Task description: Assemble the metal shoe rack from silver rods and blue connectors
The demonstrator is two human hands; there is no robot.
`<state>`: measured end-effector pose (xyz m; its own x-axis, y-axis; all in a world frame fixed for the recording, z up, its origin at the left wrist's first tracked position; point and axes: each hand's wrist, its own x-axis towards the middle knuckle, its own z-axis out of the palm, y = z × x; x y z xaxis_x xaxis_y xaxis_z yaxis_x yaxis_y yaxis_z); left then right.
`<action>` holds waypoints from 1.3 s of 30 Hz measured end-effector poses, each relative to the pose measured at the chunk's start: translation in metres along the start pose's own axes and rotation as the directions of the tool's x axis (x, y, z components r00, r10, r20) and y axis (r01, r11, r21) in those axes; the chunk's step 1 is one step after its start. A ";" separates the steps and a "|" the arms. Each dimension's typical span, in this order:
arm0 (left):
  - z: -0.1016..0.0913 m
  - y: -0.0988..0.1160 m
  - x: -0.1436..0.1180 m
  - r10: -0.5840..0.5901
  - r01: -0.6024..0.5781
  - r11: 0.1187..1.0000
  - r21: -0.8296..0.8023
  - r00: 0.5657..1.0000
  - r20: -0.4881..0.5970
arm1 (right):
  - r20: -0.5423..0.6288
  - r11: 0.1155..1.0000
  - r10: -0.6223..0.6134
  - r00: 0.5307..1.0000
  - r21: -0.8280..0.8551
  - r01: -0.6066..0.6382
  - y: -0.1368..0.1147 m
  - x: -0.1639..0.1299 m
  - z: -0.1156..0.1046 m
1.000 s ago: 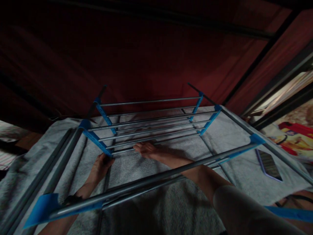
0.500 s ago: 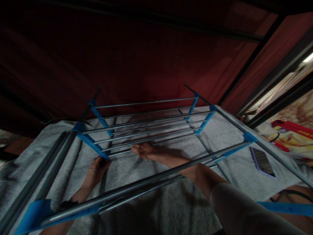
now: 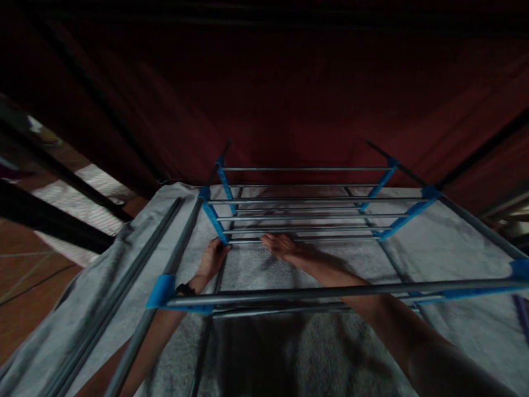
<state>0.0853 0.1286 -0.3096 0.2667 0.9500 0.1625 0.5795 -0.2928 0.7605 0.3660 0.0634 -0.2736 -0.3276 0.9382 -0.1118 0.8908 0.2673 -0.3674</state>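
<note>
Both hands at the lower tier of a rack standing on a grey cloth.

The red curtain (image 3: 264,99) fills the background. The grey cloth (image 3: 446,253) is spread beneath the whole assembly. The rack (image 3: 306,220), built of grey metal rods joined by blue connectors, stands on the cloth; its lower tier lies near the curtain and a nearer top rod (image 3: 330,291) crosses above both forearms. The left hand (image 3: 212,259) is at the tier's near-left blue connector (image 3: 215,220), fingers curled at its lower end; the grip appears closed on it, though dim light leaves this uncertain. The right hand (image 3: 283,246) lies palm down, fingers extended and open, fingertips touching the tier's nearest rod (image 3: 306,239). A dark band (image 3: 184,289) is on the left wrist.
</note>
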 end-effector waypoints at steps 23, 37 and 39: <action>0.006 0.005 -0.006 -0.035 0.036 0.999 0.017 0.998 -0.048 | 0.012 0.999 0.045 0.999 0.028 -0.046 -0.004 -0.003 -0.011; 0.005 0.012 -0.006 -0.031 0.033 0.996 0.084 0.999 -0.023 | -0.068 0.993 -0.020 0.998 0.115 0.028 -0.001 -0.012 -0.007; 0.001 0.014 -0.006 -0.022 0.023 0.995 0.093 1.000 -0.013 | -0.124 0.980 -0.070 0.990 0.176 0.091 0.004 -0.029 -0.010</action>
<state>0.0933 0.1189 -0.3005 0.2435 0.9576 0.1540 0.6547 -0.2794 0.7024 0.3822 0.0391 -0.2621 -0.3480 0.9370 0.0293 0.7878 0.3092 -0.5326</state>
